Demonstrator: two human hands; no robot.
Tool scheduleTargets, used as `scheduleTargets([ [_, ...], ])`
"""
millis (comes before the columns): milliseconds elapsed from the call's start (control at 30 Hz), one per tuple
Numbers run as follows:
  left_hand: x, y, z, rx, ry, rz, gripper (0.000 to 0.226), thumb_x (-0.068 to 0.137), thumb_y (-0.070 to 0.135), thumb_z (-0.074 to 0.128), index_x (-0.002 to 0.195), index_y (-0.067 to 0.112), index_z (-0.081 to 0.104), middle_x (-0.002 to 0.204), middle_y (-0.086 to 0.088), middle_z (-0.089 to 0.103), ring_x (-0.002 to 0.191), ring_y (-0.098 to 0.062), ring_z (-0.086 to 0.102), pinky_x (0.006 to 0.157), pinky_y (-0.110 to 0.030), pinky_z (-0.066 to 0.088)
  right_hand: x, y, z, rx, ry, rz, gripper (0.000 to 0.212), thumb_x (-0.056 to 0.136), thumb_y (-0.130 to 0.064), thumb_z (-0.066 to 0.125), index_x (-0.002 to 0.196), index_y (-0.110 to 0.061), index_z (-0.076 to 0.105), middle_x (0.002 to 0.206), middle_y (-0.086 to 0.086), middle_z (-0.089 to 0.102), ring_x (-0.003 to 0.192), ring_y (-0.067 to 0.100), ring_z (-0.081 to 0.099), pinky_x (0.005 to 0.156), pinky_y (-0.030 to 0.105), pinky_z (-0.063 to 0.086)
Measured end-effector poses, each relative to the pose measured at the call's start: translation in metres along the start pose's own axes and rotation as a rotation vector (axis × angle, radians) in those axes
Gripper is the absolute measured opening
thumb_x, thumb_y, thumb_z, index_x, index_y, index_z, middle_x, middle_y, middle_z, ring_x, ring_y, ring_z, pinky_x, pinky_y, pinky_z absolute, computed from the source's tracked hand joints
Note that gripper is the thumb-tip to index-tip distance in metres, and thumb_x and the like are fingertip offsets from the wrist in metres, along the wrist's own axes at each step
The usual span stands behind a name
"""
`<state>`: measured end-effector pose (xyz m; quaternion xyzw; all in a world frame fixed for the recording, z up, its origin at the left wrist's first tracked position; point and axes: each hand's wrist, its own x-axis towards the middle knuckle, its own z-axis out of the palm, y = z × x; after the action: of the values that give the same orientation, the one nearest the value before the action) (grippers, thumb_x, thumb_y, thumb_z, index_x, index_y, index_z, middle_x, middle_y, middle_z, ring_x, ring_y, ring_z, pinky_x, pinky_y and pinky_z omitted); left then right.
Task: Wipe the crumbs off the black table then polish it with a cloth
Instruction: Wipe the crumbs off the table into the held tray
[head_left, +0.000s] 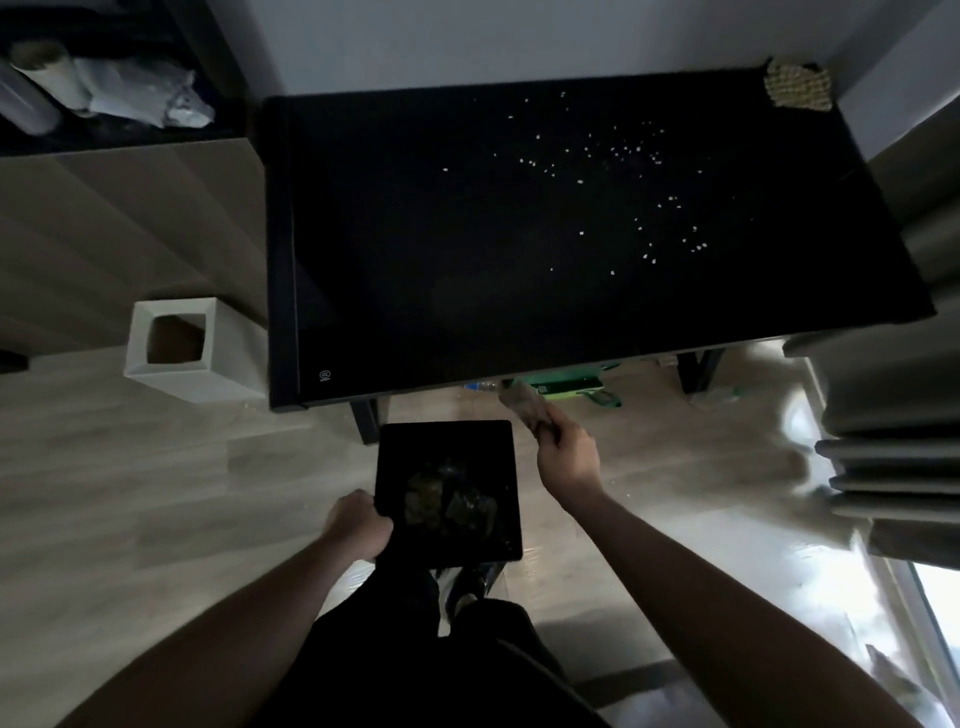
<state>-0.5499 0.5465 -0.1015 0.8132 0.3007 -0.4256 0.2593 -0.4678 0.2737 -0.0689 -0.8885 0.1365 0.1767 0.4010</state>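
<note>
Dim overall, underexposed. Daylight enters at lower right via window (935, 608), blown out; strong glare on floor (737, 467) beside it. Black table (467, 260) top shows no detail. Wide-angle bending at frame edges. Right hand (563, 457) motion-blurred.

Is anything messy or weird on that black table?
Yes. Pale crumbs are scattered over the right half of the table, none swept up yet. A crumpled cloth sits in the far right corner.

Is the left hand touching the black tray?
Touching. The head view shows the left hand gripping the near-left edge of the black tray, fingers curled over its rim.
</note>
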Motion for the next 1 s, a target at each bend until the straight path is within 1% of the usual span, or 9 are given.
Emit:
scheduleTargets([
  [100, 0.011, 0.025, 0.006, 0.046, -0.008, 0.032, 0.022, 0.076, 0.016, 0.059, 0.091, 0.008, 0.072, 0.088, -0.011, 0.072, 0.088, -0.033, 0.073, 0.07, -0.03, 0.057, 0.018, -0.004, -0.018, 0.0, 0.042, 0.017, 0.047, 0.104, -0.011, 0.047, 0.149, -0.021, 0.055, 0.137, 0.008, 0.069, 0.123, 0.03, 0.065, 0.097, 0.029, 0.049],
  [200, 0.017, 0.05, 0.007, 0.083, -0.028, 0.057, 0.019, 0.08, 0.018, 0.059, 0.093, 0.008, 0.068, 0.086, -0.008, 0.067, 0.084, -0.03, 0.069, 0.067, -0.029, 0.05, 0.032, -0.005, -0.041, 0.002, 0.071, 0.007, 0.046, 0.105, -0.01, 0.047, 0.15, -0.019, 0.054, 0.14, 0.007, 0.067, 0.127, 0.028, 0.063, 0.099, 0.027, 0.047],
  [300, 0.013, 0.075, 0.008, 0.111, -0.015, 0.049, 0.006, 0.085, 0.015, 0.058, 0.086, 0.011, 0.062, 0.083, -0.007, 0.063, 0.084, -0.03, 0.065, 0.073, -0.032, 0.053, 0.051, 0.002, -0.069, 0.005, 0.118, 0.023, 0.044, 0.105, -0.011, 0.048, 0.148, -0.015, 0.055, 0.141, 0.009, 0.066, 0.131, 0.03, 0.06, 0.104, 0.031, 0.046],
  [400, 0.02, 0.09, 0.014, 0.113, -0.018, 0.022, 0.011, 0.084, 0.016, 0.058, 0.088, 0.009, 0.066, 0.078, -0.006, 0.062, 0.085, -0.03, 0.069, 0.074, -0.033, 0.056, 0.084, 0.012, -0.102, 0.015, 0.151, 0.029, 0.043, 0.105, -0.012, 0.05, 0.147, -0.014, 0.057, 0.143, 0.01, 0.064, 0.134, 0.029, 0.058, 0.11, 0.035, 0.045],
  [633, 0.031, 0.135, 0.052, 0.002, -0.02, -0.122, 0.014, 0.077, 0.016, 0.06, 0.08, 0.004, 0.066, 0.077, -0.012, 0.071, 0.072, -0.029, 0.073, 0.062, -0.033, 0.059, 0.219, 0.033, -0.199, -0.012, 0.149, -0.057, 0.044, 0.104, -0.013, 0.048, 0.146, -0.02, 0.058, 0.14, 0.007, 0.066, 0.13, 0.026, 0.06, 0.109, 0.029, 0.044],
  [767, 0.026, 0.17, 0.071, -0.028, 0.016, -0.181, 0.012, 0.078, 0.018, 0.064, 0.083, 0.006, 0.064, 0.094, -0.019, 0.075, 0.09, -0.035, 0.074, 0.068, -0.033, 0.055, 0.306, 0.037, -0.241, -0.133, 0.137, -0.1, 0.047, 0.104, -0.019, 0.045, 0.148, -0.033, 0.052, 0.143, 0.008, 0.06, 0.126, 0.027, 0.061, 0.107, 0.033, 0.047],
  [867, 0.027, 0.187, 0.082, -0.059, 0.038, -0.209, 0.02, 0.079, 0.017, 0.064, 0.092, 0.003, 0.071, 0.095, -0.02, 0.075, 0.095, -0.036, 0.072, 0.076, -0.036, 0.057, 0.362, 0.051, -0.257, -0.25, 0.122, -0.179, 0.05, 0.102, -0.017, 0.043, 0.149, -0.03, 0.05, 0.145, 0.012, 0.056, 0.125, 0.034, 0.058, 0.105, 0.034, 0.042],
  [933, 0.026, 0.196, 0.091, -0.083, 0.032, -0.239, 0.012, 0.08, 0.016, 0.063, 0.081, 0.006, 0.069, 0.09, -0.018, 0.074, 0.094, -0.036, 0.072, 0.073, -0.035, 0.055, 0.396, 0.066, -0.259, -0.399, 0.007, -0.306, 0.055, 0.1, -0.025, 0.039, 0.154, -0.022, 0.044, 0.155, 0.011, 0.045, 0.136, 0.039, 0.048, 0.112, 0.039, 0.035],
  [1000, 0.027, 0.204, 0.1, -0.111, 0.03, -0.255, 0.013, 0.08, 0.015, 0.062, 0.068, 0.012, 0.062, 0.083, -0.017, 0.074, 0.09, -0.036, 0.073, 0.071, -0.034, 0.055, 0.419, 0.076, -0.252, -0.59, -0.081, -0.357, 0.061, 0.101, -0.037, 0.038, 0.161, -0.025, 0.031, 0.165, 0.013, 0.027, 0.15, 0.04, 0.028, 0.122, 0.053, 0.026],
])
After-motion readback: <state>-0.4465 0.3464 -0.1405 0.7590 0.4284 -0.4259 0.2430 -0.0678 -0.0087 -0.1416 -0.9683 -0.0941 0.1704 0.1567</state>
